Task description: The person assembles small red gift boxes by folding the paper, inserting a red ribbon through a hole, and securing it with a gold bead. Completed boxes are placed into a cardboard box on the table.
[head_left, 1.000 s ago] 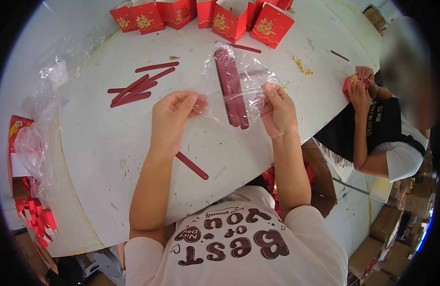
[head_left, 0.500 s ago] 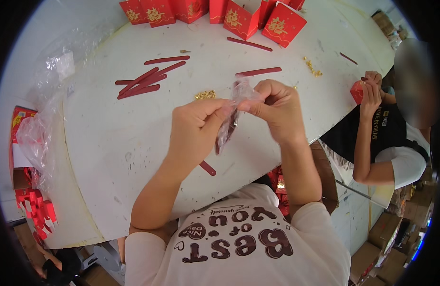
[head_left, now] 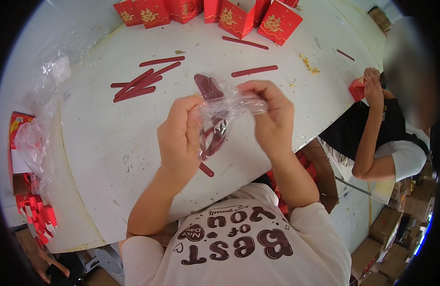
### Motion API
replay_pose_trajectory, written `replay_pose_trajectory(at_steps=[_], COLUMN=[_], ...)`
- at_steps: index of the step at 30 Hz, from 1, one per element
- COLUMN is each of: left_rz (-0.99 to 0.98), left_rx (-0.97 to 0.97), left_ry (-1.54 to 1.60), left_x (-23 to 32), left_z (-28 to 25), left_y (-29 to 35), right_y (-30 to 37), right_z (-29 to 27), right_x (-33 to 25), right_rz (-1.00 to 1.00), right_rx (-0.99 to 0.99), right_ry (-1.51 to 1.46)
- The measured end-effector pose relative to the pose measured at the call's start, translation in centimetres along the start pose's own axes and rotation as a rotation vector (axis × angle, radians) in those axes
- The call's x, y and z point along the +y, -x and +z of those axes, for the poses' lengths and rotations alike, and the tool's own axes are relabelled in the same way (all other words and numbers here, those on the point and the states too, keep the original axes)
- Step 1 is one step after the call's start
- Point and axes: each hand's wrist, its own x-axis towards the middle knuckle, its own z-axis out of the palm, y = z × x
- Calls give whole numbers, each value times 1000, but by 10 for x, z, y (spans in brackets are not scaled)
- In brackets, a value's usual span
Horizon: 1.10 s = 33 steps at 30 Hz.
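Across the scene's middle spreads a pale, scuffed table (head_left: 96,162), with cardboard boxes (head_left: 368,252) stacked at the near right and red cartons (head_left: 279,24) standing toward the far side. Above the table, a clear plastic bag (head_left: 228,106) is held between the left hand (head_left: 178,132) and the right hand (head_left: 276,119), the fingers of each clamped on its film. Crinkled and glossy, it encloses dark red strips (head_left: 208,86).

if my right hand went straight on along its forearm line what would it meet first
Probably the dark red strip just beyond the right hand; height is unclear, so the hand might pass above.
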Motion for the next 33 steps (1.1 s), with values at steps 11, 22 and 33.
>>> replay_pose_trajectory(at_steps=[11,22,33], left_rz=[-672,-494,-689], left_rx=[-34,368,-55], left_ry=[1344,590,567], left_x=[-25,-30,-29], left_z=[-26,-7,-74], left_y=[-12,-2,-47], right_y=[-4,-24,-41], right_z=[0,3,-100], right_x=[11,13,24], right_rz=[4,183,383], right_rx=[144,66,-231], right_ry=[108,-296,-273])
